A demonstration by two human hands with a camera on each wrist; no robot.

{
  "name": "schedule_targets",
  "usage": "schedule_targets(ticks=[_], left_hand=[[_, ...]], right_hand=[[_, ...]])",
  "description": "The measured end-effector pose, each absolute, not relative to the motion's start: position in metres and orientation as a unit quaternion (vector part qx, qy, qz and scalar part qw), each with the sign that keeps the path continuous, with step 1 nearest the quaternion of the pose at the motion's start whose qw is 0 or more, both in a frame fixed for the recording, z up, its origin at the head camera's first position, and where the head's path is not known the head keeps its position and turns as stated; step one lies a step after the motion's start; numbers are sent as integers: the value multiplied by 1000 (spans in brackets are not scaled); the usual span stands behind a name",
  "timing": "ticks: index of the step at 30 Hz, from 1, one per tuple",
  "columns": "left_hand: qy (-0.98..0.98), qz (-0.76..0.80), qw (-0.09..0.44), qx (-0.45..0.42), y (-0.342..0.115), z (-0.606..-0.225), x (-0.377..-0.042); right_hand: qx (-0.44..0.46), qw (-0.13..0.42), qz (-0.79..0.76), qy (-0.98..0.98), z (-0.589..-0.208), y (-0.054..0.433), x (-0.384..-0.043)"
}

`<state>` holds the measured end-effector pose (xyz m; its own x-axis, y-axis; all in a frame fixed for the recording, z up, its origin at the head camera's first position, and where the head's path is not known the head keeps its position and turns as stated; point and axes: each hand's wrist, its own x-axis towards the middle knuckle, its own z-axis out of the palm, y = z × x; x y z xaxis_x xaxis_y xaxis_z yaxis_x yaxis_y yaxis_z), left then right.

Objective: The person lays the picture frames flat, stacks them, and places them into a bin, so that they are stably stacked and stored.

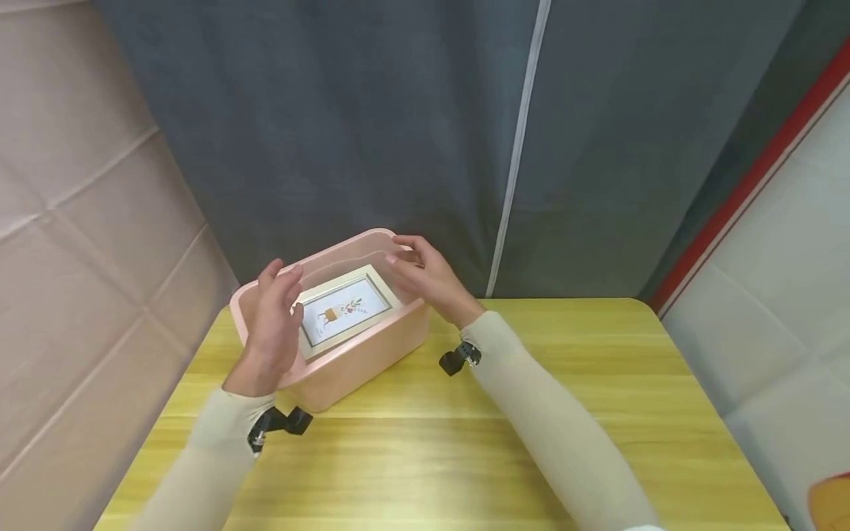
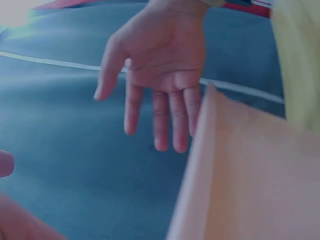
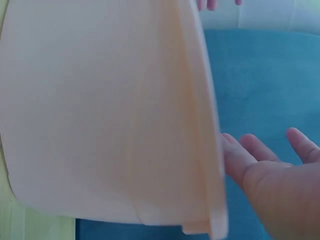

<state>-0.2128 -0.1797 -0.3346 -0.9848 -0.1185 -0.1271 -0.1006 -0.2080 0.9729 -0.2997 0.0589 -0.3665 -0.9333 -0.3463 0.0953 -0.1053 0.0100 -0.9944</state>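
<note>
A pink plastic storage bin sits at the back left of the table, its wall filling much of the right wrist view. Inside lies a cream picture frame, face up, with a drawing of a plant in an orange pot. My left hand hovers over the bin's left end, fingers loosely bent and holding nothing. Over the opposite end is my right hand, its fingers relaxed and spread; the left wrist view shows this hand with its palm bare. Whether the right fingertips touch the rim cannot be told.
The yellow wood-grain table extends in front of the bin and to its right. A dark grey curtain hangs behind it. Pale padded walls stand at both sides. An orange object shows at the lower right corner.
</note>
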Motion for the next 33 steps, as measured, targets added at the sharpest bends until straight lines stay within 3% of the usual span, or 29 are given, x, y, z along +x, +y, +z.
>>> schedule_targets(ticks=[14,23,30,33], left_hand=[[-605,-796,3,3,-154,-349,-180],[-610,-782,8,-125,-143,-359,-158],[-697,-692,9,-190,-136,-376,-148],[-750,-621,34,-224,-136,-386,-142]], right_hand=[[-184,40,-699,690,-369,120,-244],[-215,-8,-638,740,-378,157,-211],[-257,-45,-581,771,-391,183,-187],[-263,-77,-528,804,-398,195,-177]])
